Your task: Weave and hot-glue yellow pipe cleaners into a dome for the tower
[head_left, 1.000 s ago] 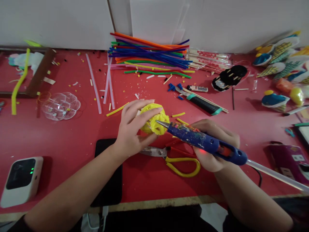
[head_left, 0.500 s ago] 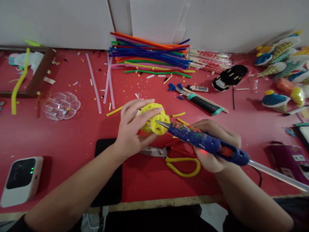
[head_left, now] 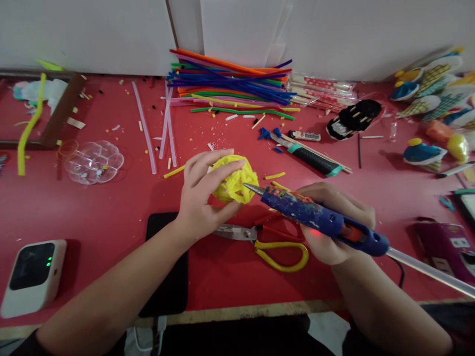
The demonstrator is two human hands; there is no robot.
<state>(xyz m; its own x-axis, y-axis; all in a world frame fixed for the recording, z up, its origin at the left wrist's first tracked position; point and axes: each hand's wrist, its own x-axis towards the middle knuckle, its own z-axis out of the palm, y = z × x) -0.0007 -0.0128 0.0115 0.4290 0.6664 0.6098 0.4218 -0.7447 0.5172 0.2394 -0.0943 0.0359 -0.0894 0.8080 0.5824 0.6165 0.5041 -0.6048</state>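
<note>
My left hand (head_left: pixel 200 198) is closed around a roundish ball (head_left: pixel 237 189) wrapped in fuzzy yellow pipe cleaner, with gaps between the strands. In my right hand (head_left: pixel 326 237) is a blue, paint-smeared hot glue gun (head_left: pixel 300 210), its metal tip pointing left at the ball's right side. Whether the tip touches the ball I cannot tell. A clear glue stick (head_left: pixel 430 271) sticks out of the gun's back end, and a red light glows on its body. Beneath my hands lie scissors (head_left: pixel 282 257) with yellow and red handles. Short yellow pipe cleaner pieces (head_left: pixel 274 175) lie beyond the gun.
Colourful pipe cleaners (head_left: pixel 233 81) are heaped at the back. Cutters (head_left: pixel 311 158) lie right of centre, near a black figure (head_left: pixel 356 118). A clear flower-shaped box (head_left: pixel 94 162), a white device (head_left: pixel 33 279) and a black phone (head_left: pixel 166 291) are to the left. Plush ducks (head_left: pixel 423 153) stand right.
The ball has shifted slightly up and left in my left hand and looks a little turned. The glue gun has moved slightly to the right.
</note>
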